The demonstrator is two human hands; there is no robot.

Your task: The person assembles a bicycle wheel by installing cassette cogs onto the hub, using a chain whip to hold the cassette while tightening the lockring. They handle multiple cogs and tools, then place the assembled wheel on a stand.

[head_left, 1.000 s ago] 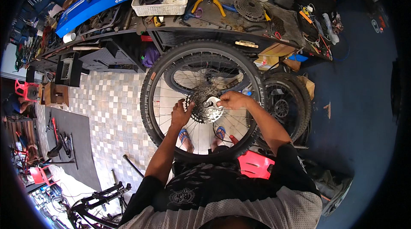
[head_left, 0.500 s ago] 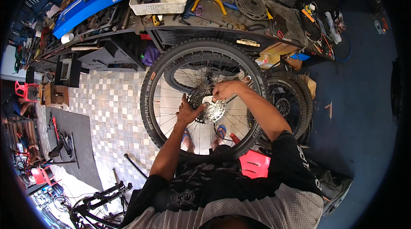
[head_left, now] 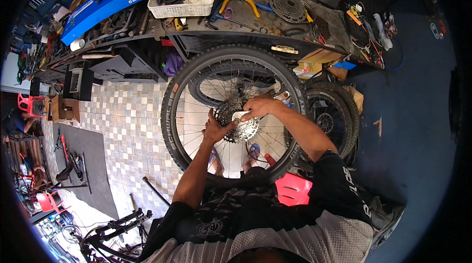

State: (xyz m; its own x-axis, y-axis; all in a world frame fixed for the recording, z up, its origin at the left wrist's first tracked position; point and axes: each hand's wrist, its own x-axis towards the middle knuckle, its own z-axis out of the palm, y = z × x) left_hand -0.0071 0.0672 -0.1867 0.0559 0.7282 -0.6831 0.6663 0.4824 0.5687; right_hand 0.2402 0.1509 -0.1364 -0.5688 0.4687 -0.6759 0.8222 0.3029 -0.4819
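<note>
A bicycle wheel with a knobbly black tyre (head_left: 169,127) stands before me, its sprocket cassette (head_left: 249,131) facing up, dark on the left and shiny on the lower right. My left hand (head_left: 215,129) grips the cassette's left side, fingers along its edge and thumb stretched across the sprockets. Over the hub, my right hand (head_left: 259,107) is closed on a smooth white object (head_left: 239,115) whose kind I cannot make out. A pale metallic end (head_left: 283,95) shows beside the right wrist; whether it belongs to the white object is unclear.
A cluttered workbench (head_left: 231,30) runs along the far side, carrying a white basket (head_left: 181,11), yellow-handled pliers (head_left: 251,7) and a loose cassette (head_left: 288,7). More wheels (head_left: 339,115) lean at the right. A red stool (head_left: 293,190) is close by me; a bike frame (head_left: 115,228) stands lower left.
My right hand has shifted and turned slightly over the hub, the white object tilting with it. The metallic end by the wrist has dropped a little. My left hand stays on the cassette.
</note>
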